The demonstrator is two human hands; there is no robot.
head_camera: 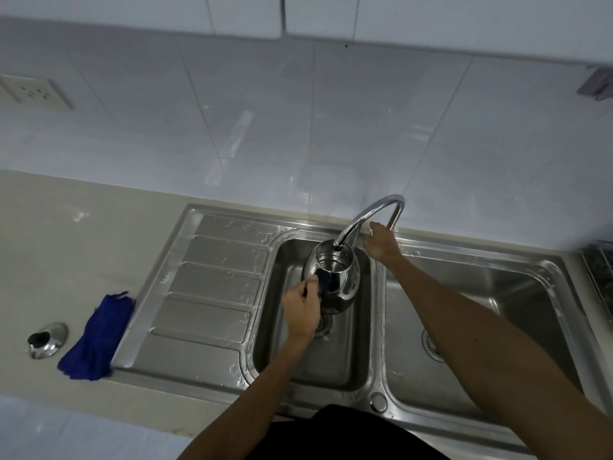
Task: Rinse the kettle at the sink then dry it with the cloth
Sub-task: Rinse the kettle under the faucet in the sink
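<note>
The left hand (302,308) grips the kettle (335,277) by its handle, mouth under the faucet (368,214) spout for filling; the right hand (379,244) closes around the tap's base, likely controlling flow.

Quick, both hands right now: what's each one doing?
Left hand: closed on the kettle handle, under the faucet.
Right hand: at the faucet base; grip cannot be told.

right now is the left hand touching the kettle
Touching. The head view shows the left hand wrapped around the dark handle of the kettle, holding it up under the faucet.
</note>
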